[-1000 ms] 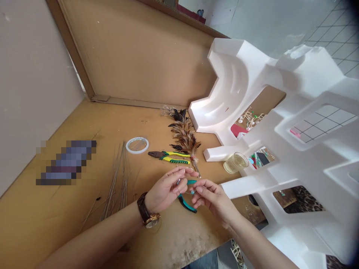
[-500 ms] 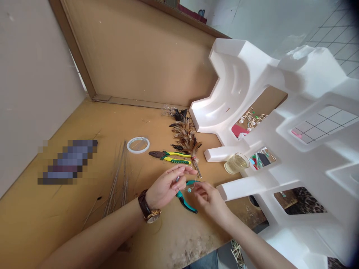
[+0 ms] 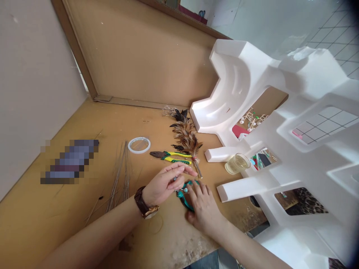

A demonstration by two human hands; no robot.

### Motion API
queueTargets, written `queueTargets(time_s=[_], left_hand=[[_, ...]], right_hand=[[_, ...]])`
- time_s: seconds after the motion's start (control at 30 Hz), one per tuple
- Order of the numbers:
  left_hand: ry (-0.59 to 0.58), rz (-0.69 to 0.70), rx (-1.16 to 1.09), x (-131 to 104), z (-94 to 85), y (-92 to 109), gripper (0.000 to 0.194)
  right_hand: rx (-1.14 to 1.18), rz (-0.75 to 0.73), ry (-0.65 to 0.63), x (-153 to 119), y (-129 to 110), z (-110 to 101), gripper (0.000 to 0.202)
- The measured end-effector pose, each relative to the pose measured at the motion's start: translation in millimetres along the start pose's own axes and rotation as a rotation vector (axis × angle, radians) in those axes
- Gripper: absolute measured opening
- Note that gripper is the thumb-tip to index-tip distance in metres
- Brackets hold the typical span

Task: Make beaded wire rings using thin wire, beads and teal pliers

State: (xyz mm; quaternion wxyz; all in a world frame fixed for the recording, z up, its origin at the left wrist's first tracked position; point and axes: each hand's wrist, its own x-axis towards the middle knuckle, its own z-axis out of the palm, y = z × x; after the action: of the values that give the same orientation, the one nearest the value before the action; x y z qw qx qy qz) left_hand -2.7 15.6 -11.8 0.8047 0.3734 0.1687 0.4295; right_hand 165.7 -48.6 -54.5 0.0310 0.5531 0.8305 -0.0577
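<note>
My left hand (image 3: 169,181), with a brown-strapped watch on its wrist, is closed on a thin wire that is hard to make out. A small light-blue bead (image 3: 186,190) hangs just below its fingertips, and something small and shiny shows between the fingers. My right hand (image 3: 202,203) lies over the teal-handled pliers (image 3: 182,198), fingers apart, touching the handles; its palm hides part of them. Just beyond my left hand are the yellow-and-green pliers (image 3: 168,155) on the table. The stick of a brown feather bundle (image 3: 183,132) points towards my hands.
Loose straight wires (image 3: 120,179) and a white ring-shaped spool (image 3: 139,145) lie to the left, near a blurred-out object (image 3: 71,160). A glass of yellowish liquid (image 3: 237,164) stands by a large white moulded foam piece (image 3: 235,190) at right. A cardboard panel (image 3: 140,52) rises behind.
My right hand has let go near the wire and moved down and slightly left onto the teal-handled pliers, its fingers spreading. My left hand stays nearly in place with the wire and bead.
</note>
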Motion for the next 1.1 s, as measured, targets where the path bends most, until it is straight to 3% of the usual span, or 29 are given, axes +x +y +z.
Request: queueTargets(time_s=[0.27, 0.43, 0.57, 0.67, 0.73, 0.83, 0.9, 1.0, 1.1], left_hand=[[-0.04, -0.061, -0.007, 0.6, -3.2, 6.8, 0.02], [-0.028, -0.025, 0.061, 0.3, -4.4, 6.8, 0.021], [-0.014, 0.016, 0.11, -0.8, -3.5, 11.6, 0.022], [0.023, 0.042, 0.133, -1.4, -2.5, 18.9, 0.021], [0.053, 0.057, 0.157, -1.9, -2.3, 23.9, 0.022], [0.089, 0.069, 0.212, -2.5, -2.4, 28.2, 0.023], [0.115, 0.075, 0.244, -2.7, -2.3, 28.6, 0.023], [0.148, 0.09, 0.265, -2.6, -1.7, 27.4, 0.021], [0.165, 0.109, 0.263, -2.3, -1.4, 26.6, 0.02]], right_hand=[[-0.075, -0.061, -0.076, 14.6, 5.1, -3.0, 0.084], [-0.119, 0.009, -0.086, 25.0, -5.3, -7.2, 0.058], [0.057, 0.041, -0.086, 22.8, 1.3, -12.6, 0.047], [0.396, 0.147, -0.07, 14.7, 22.0, -20.0, 0.049], [0.807, 0.205, -0.1, 6.9, 39.3, -24.3, 0.049], [1.52, 0.166, -0.22, -5.7, 56.7, -28.6, 0.052], [1.765, 0.129, -0.271, -12.0, 57.7, -31.5, 0.056], [1.636, 0.152, -0.271, -16.4, 47.6, -39.9, 0.049], [0.993, 0.184, -0.04, -16.9, 36.4, -53.5, 0.038]])
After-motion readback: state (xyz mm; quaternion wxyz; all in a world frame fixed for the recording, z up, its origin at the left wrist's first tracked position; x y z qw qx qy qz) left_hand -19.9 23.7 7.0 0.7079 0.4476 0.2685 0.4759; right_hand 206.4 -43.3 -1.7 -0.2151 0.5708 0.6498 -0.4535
